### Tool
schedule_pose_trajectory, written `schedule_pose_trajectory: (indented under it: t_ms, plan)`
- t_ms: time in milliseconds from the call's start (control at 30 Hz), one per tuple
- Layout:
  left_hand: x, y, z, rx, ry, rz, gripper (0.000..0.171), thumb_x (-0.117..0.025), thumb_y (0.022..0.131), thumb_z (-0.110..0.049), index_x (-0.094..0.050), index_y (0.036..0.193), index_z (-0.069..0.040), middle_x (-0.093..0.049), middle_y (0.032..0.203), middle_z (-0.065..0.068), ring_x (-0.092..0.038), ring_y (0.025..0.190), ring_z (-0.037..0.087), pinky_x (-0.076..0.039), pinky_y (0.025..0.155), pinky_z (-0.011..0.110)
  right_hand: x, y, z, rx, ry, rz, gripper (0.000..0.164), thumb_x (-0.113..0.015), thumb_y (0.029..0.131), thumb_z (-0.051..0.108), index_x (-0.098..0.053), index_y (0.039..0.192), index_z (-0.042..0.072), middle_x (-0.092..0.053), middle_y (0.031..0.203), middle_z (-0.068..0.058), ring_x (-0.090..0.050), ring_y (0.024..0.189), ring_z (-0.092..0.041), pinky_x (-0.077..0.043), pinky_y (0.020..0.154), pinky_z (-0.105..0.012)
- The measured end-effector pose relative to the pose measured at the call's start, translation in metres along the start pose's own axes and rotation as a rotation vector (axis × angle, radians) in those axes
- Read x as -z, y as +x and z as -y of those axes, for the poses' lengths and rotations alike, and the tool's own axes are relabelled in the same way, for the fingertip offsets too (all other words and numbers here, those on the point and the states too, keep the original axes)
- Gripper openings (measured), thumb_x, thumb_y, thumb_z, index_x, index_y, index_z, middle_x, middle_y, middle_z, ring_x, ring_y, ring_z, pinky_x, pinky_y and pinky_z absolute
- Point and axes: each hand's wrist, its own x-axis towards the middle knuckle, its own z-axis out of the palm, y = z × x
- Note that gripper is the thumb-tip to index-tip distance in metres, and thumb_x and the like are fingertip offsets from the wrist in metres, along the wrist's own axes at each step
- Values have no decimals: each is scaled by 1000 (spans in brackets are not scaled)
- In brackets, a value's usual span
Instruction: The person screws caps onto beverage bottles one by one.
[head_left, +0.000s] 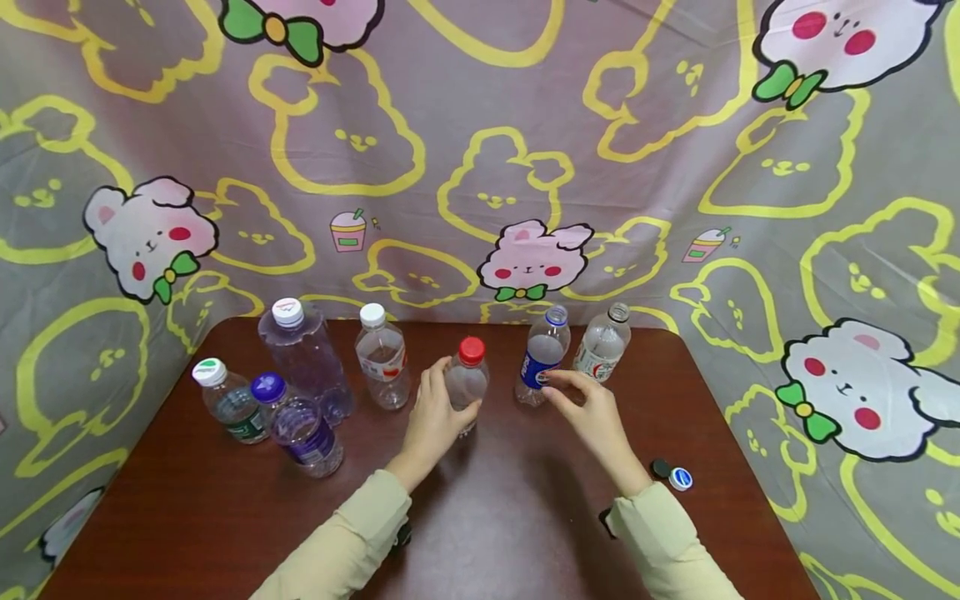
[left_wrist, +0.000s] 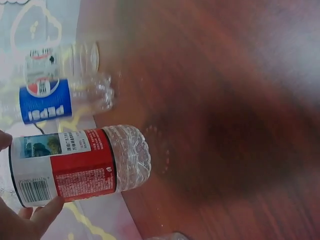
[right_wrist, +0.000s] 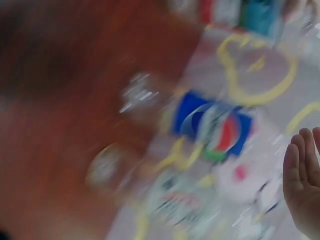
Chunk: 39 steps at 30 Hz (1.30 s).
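My left hand (head_left: 429, 421) grips a clear plastic bottle with a red cap (head_left: 472, 351) by its side. In the left wrist view this bottle (left_wrist: 82, 165) shows a red and white label with a barcode, and its base is close over the table. My right hand (head_left: 596, 417) is held up just in front of the Pepsi bottle (head_left: 542, 354), fingers extended and holding nothing. Blue label, no cap: so stands the Pepsi bottle. To its right is another capless clear bottle (head_left: 604, 337) with a pale label. The right wrist view is blurred.
Several capped bottles stand at left: one with a white cap (head_left: 372, 315), a tall purplish bottle (head_left: 307, 358), one with a purple cap (head_left: 268, 387), one with a green label (head_left: 247, 427). A black cap (head_left: 661, 468) and a blue-white cap (head_left: 681, 478) lie at right. Patterned cloth (head_left: 420, 183) surrounds the table.
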Motion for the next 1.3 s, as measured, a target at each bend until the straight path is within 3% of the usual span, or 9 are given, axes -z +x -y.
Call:
schedule_pose_trajectory:
  t_ms: [167, 233, 400, 600, 733, 867, 1067, 1300]
  plan:
    - [-2, 18, 4, 57, -1, -8, 80, -82, 71, -20, -39, 137, -6, -53, 125, 19, -57, 107, 41, -51, 82, 54, 33, -14, -47, -148, -115, -59, 20, -68, 87, 12, -71, 105, 2, -70, 105, -16, -60, 82, 4, -48, 71, -14]
    - [-3, 24, 6, 83, -4, -6, 80, -81, 73, -20, -38, 139, -8, -52, 128, 19, -57, 108, 42, -50, 82, 56, 47, -21, -64, -209, -179, -70, 22, -67, 89, 14, -70, 107, 2, -70, 106, -17, -64, 82, -1, -48, 69, -15]
    - [-7, 35, 12, 119, -36, -11, 80, -80, 75, -17, -35, 141, -6, -51, 130, 21, -55, 111, 44, -48, 88, 56, 77, -42, -103, -369, -314, -71, 27, -62, 92, 20, -68, 113, 3, -69, 109, -21, -68, 94, -32, -48, 67, -23]
    - [-8, 41, 20, 151, -41, -1, 82, -79, 76, -18, -32, 142, -4, -50, 130, 24, -54, 114, 45, -46, 93, 55, 101, -60, -138, -526, -350, 2, 32, -54, 94, 14, -61, 120, -3, -64, 115, -29, -62, 102, -42, -47, 63, -28]
    - [-8, 45, 23, 162, -44, -4, 82, -79, 77, -17, -31, 142, -3, -50, 131, 25, -52, 116, 45, -44, 96, 55, 108, -64, -153, -566, -373, 134, 39, -46, 87, 0, -54, 124, -10, -58, 119, -35, -60, 99, -44, -42, 61, -28]
    - [-7, 46, 24, 181, -35, 7, 82, -78, 78, -18, -30, 142, -3, -49, 133, 25, -51, 118, 45, -44, 95, 56, 110, -67, -163, -576, -371, 234, 47, -53, 78, -3, -50, 124, -14, -54, 121, -38, -59, 94, -42, -46, 65, -35]
    - [-6, 46, 22, 201, -28, 22, 84, -78, 78, -19, -28, 144, -4, -46, 138, 24, -48, 122, 44, -44, 94, 58, 103, -71, -173, -605, -362, 246, 51, -66, 79, 5, -49, 121, -17, -55, 117, -39, -58, 100, -48, -49, 80, -50]
    - [-6, 47, 20, 214, -18, 20, 93, -78, 78, -20, -19, 149, -3, -40, 144, 25, -41, 130, 43, -43, 98, 56, 99, -75, -177, -623, -352, 216, 47, -66, 78, 3, -52, 118, -18, -59, 111, -37, -62, 91, -42, -50, 69, -38]
